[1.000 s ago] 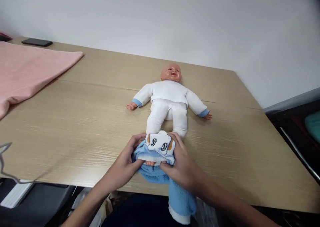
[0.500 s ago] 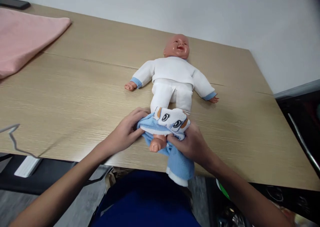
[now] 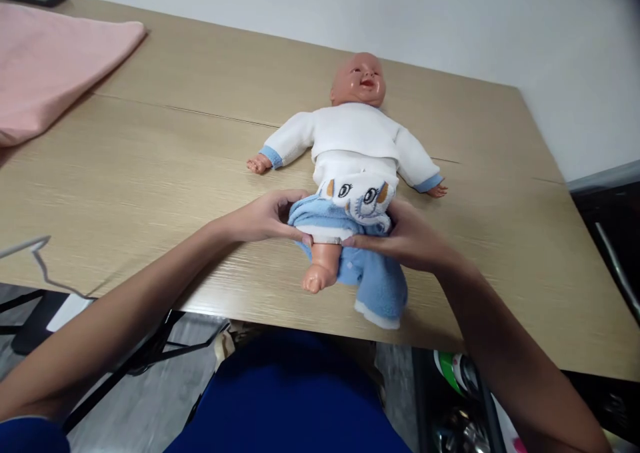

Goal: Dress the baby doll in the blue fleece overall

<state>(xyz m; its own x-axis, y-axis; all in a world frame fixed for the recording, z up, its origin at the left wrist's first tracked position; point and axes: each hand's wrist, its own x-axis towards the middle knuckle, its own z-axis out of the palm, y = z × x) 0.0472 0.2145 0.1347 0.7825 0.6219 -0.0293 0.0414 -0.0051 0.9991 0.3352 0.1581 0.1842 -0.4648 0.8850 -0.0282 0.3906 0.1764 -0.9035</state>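
Left hand point(image 3: 265, 216) and right hand point(image 3: 405, 236) both pinched tight on blue pants point(image 3: 367, 266), bunched at doll point(image 3: 355, 133) hips.

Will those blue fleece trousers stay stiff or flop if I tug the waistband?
Probably floppy: the blue trousers bunch in folds around the doll, and the cuffed leg lies slack on the table. The fleecy nap looks grippy, not slippery. Likely light: left hand and right hand hold it by fingers alone.
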